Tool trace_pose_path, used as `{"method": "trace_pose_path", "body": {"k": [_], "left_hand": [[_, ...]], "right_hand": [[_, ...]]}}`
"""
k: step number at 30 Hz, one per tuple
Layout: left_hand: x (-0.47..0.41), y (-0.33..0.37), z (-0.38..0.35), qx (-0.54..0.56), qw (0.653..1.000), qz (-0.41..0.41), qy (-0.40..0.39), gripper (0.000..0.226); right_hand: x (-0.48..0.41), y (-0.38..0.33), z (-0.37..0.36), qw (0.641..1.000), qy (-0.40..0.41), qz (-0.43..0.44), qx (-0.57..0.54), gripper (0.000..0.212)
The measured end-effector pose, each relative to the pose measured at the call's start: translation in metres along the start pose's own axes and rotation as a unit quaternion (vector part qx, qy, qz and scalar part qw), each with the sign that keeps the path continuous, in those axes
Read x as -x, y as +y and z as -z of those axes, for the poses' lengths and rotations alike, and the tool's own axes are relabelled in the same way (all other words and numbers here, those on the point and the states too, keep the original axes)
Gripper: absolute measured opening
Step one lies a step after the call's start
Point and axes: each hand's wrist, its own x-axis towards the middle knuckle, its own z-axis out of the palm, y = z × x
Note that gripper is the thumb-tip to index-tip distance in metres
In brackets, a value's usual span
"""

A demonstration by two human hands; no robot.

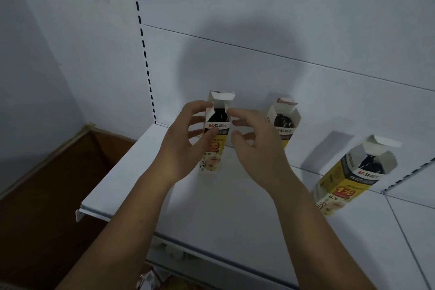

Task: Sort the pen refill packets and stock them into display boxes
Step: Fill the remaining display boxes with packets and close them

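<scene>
Stocking looks well along, judging by the white shelf (235,209): three display boxes are up on it, each with its top flaps open and dark contents showing at the mouth. Left display box (215,141) is toward the shelf's back left corner, a little forward of the back edge; cannot tell whether its base rests on the shelf or is lifted just clear. Left hand (186,146) grips it, fingers wrapped round the left side, thumb on the printed front. Right hand (256,148) is just beside the box's right side, fingers curled, index tip at the right top flap; cannot tell whether it pinches the flap or only touches it. Hands are close but apart, the box between them. Pen refills (217,114) show as a dark bundle inside the open top. Middle display box (283,122) stands at the back edge against the back panel (259,54), partly hidden by the right hand. Right display box (353,179) stands further forward, toward the shelf's right edge, near the seam with the next shelf. Probable step in hand: squaring up or folding the flaps of the left box. No loose packets in view on the shelf. Brown carton (58,183) sits below off the left edge; contents not visible, so how much remains to sort cannot be told.
</scene>
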Motion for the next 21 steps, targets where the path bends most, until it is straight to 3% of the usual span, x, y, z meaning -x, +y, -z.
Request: {"method": "trace_pose_path", "body": {"k": [9,14,17,21], "left_hand": [[-0.006,-0.001,0.002,-0.051,0.995,-0.047,-0.069,0.039],[-0.005,0.000,0.003,-0.036,0.997,-0.024,-0.066,0.038],[-0.004,0.000,0.002,-0.017,0.998,0.000,-0.066,0.036],[-0.005,0.000,0.001,0.000,0.998,0.010,-0.065,0.033]], "right_hand": [[-0.001,0.010,0.000,0.993,-0.009,0.093,0.067,0.047],[-0.006,0.001,0.001,0.998,0.055,0.027,-0.034,0.030],[-0.022,-0.013,0.005,0.993,0.101,0.029,-0.058,0.026],[-0.046,-0.015,0.008,0.999,0.016,0.040,0.005,0.027]]}}
